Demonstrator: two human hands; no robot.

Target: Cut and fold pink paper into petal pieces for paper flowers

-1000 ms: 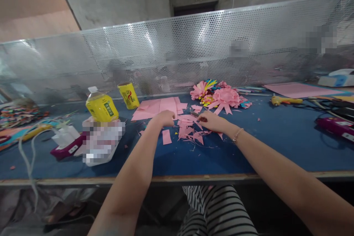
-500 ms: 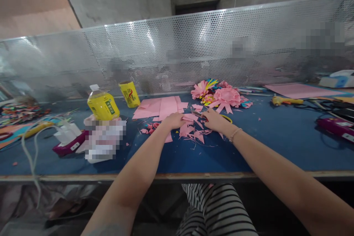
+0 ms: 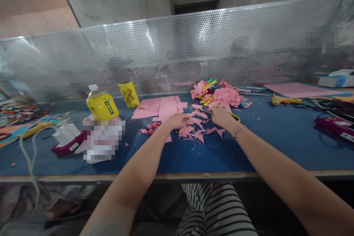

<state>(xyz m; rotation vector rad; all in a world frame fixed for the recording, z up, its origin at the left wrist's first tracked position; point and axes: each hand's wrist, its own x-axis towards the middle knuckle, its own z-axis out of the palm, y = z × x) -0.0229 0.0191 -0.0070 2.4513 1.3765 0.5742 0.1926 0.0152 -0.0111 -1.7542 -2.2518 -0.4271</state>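
Yellow bottle: far left, apart from the work.
Pink sheets: uncut, flat behind the left hand; stock apparently left to use.
Left hand: fingers curled onto the pink offcuts; cannot tell whether it grips any.
Right hand: lying over the scissors, beside the offcuts; cannot tell whether it clasps them.
Paper flowers: several finished, bunched behind the right hand; part of the work judged done.

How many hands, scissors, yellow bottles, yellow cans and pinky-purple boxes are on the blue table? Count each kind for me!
Hands: 2, the left hand and the right hand
Yellow-handled scissors: 1
Yellow plastic drink bottle: 1
Yellow cylindrical can: 1
Magenta box-shaped devices: 2
Total: 7
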